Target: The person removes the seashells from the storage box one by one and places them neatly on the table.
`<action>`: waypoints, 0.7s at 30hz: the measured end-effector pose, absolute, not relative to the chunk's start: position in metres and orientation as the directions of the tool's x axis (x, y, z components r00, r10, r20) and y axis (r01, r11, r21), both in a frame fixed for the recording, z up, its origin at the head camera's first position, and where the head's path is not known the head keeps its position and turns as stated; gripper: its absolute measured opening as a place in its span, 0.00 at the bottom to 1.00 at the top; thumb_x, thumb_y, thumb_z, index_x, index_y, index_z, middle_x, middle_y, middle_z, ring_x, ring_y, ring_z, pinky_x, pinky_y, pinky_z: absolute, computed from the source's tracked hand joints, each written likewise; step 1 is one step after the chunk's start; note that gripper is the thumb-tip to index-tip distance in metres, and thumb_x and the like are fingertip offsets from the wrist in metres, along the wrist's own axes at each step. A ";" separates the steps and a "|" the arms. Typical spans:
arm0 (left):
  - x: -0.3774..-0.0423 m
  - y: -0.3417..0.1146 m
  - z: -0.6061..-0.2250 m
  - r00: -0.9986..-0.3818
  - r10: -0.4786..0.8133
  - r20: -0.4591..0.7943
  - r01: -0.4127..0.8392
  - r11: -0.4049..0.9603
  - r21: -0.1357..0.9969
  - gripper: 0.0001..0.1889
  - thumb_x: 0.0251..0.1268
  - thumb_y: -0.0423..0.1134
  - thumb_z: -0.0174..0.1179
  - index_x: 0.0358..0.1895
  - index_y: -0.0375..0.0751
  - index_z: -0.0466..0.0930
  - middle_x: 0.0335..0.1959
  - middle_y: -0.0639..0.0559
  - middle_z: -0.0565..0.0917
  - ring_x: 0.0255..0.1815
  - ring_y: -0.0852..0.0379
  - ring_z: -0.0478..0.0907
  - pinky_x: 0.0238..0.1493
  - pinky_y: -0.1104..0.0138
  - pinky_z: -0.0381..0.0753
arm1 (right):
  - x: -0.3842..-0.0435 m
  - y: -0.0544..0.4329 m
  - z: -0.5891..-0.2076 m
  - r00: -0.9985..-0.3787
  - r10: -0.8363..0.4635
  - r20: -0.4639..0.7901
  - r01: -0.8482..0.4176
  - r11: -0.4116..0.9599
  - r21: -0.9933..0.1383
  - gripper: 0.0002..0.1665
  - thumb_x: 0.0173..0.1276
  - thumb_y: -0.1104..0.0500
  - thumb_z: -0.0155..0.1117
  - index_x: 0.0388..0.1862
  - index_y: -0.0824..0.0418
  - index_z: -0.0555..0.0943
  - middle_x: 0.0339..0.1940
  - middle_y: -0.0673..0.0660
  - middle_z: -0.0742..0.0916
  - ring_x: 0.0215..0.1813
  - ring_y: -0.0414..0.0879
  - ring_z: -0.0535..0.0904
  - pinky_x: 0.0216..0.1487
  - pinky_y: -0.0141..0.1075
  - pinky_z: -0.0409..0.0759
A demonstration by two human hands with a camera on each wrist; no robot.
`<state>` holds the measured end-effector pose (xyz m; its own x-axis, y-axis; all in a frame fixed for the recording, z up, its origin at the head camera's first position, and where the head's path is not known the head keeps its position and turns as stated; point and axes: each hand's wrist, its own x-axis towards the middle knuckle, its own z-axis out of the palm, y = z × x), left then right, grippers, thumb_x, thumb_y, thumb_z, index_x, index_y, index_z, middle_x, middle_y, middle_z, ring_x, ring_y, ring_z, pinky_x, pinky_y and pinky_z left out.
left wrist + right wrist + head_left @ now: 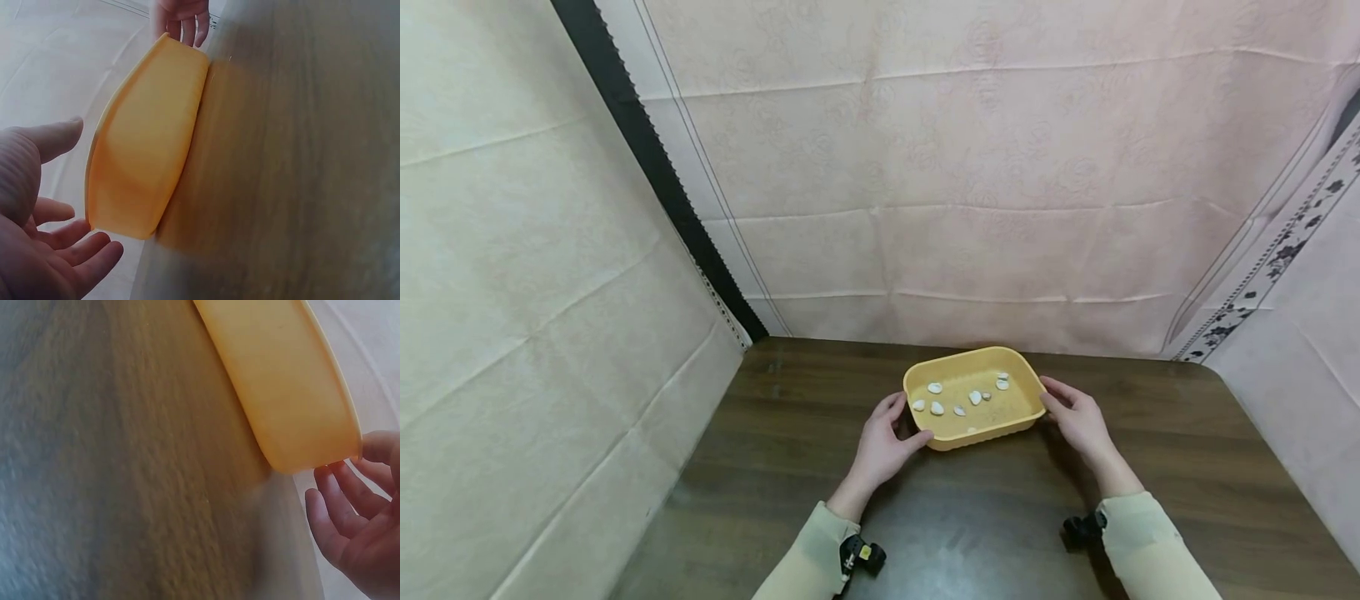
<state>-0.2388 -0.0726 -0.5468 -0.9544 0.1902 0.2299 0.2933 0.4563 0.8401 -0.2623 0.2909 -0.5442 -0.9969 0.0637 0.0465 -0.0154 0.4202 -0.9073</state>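
A shallow yellow plastic tray (992, 431) with a rounded rim sits on the table, holding several small white pieces (975, 397) that look like shells or pebbles. At its left end is my left hand (883, 446), thumb and fingers spread wide. In the left wrist view that left hand (47, 231) has its fingertips against the end of the tray (147, 125), while the thumb stands apart from the rim. My right hand (1081, 423) holds the right end at the rim. From the right wrist, the thumb of this hand (369, 531) meets the rim and fingers curl against the end wall.
The dark wooden table (760, 483) ends just behind the tray. A pale cloth (1000, 183) hangs beyond that far edge, and further cloths (550, 333) hang at the sides. Each wrist wears a black camera (861, 554).
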 end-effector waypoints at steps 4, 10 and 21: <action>-0.239 -0.071 -0.547 -0.955 0.196 0.224 0.292 0.475 0.830 0.46 0.65 0.44 0.78 0.79 0.26 0.66 0.78 0.35 0.70 0.77 0.38 0.69 0.72 0.47 0.74 | -0.261 0.291 -0.545 -0.997 0.069 0.042 -0.009 0.425 -0.905 0.33 0.87 0.49 0.57 0.81 0.65 0.71 0.75 0.68 0.78 0.57 0.33 0.81 0.49 0.23 0.81; -0.239 -0.071 -0.548 -0.956 0.195 0.218 0.287 0.481 0.829 0.45 0.65 0.44 0.79 0.78 0.26 0.66 0.78 0.34 0.70 0.78 0.37 0.68 0.75 0.46 0.70 | -0.260 0.289 -0.545 -0.996 0.078 0.030 0.006 0.428 -0.904 0.33 0.87 0.48 0.55 0.81 0.65 0.71 0.76 0.69 0.77 0.65 0.51 0.80 0.49 0.23 0.81; -0.238 -0.070 -0.552 -0.958 0.189 0.215 0.282 0.495 0.822 0.46 0.64 0.46 0.79 0.78 0.26 0.67 0.78 0.34 0.71 0.77 0.36 0.69 0.75 0.43 0.70 | -0.258 0.288 -0.547 -0.997 0.076 0.022 0.012 0.418 -0.908 0.33 0.88 0.48 0.55 0.82 0.64 0.70 0.78 0.68 0.76 0.68 0.55 0.79 0.49 0.23 0.82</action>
